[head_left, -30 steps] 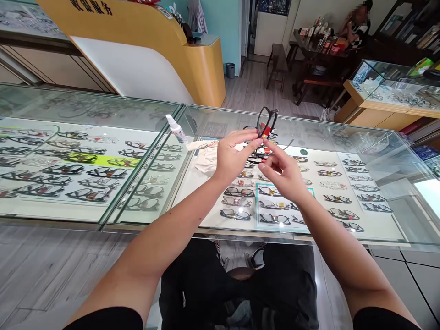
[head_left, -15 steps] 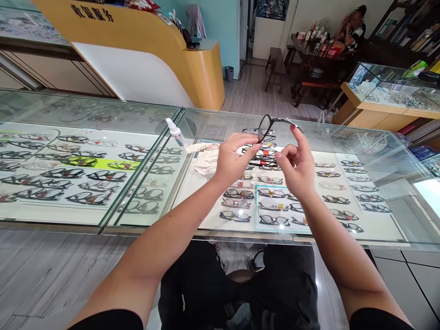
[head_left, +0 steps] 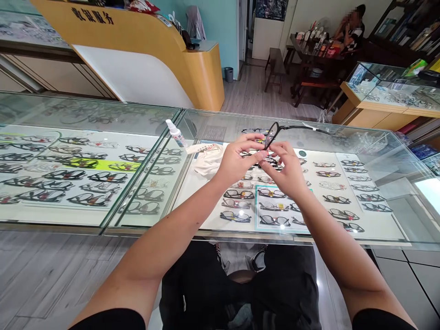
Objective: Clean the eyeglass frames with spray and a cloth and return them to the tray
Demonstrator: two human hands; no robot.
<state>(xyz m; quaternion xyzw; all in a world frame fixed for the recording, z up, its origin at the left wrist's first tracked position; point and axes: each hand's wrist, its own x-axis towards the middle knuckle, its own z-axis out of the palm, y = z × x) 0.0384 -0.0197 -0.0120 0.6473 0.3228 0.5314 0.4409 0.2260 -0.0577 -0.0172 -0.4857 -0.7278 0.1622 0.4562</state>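
Note:
A pair of black-framed eyeglasses [head_left: 271, 135] is held up above the glass display case [head_left: 213, 231]. My left hand [head_left: 239, 160] grips the frame with its fingers closed. The fingers of my right hand [head_left: 283, 167] are closed at the lower part of the same frame, near my left fingertips. One temple stretches out to the right, with a small white tag on it. Left of my hands, a crumpled off-white cloth [head_left: 208, 162] lies on the glass beside a white spray bottle [head_left: 175, 133].
Inside the case, rows of eyeglasses [head_left: 273, 220] lie under the glass. Another display case [head_left: 51, 213] adjoins on the left. Beyond stand a yellow counter [head_left: 202, 78], a bench [head_left: 276, 64] and a dark table where a person [head_left: 352, 34] sits.
My right hand has come down and left from the temple to the front frame. The eyeglasses have turned, and their temple now extends farther right.

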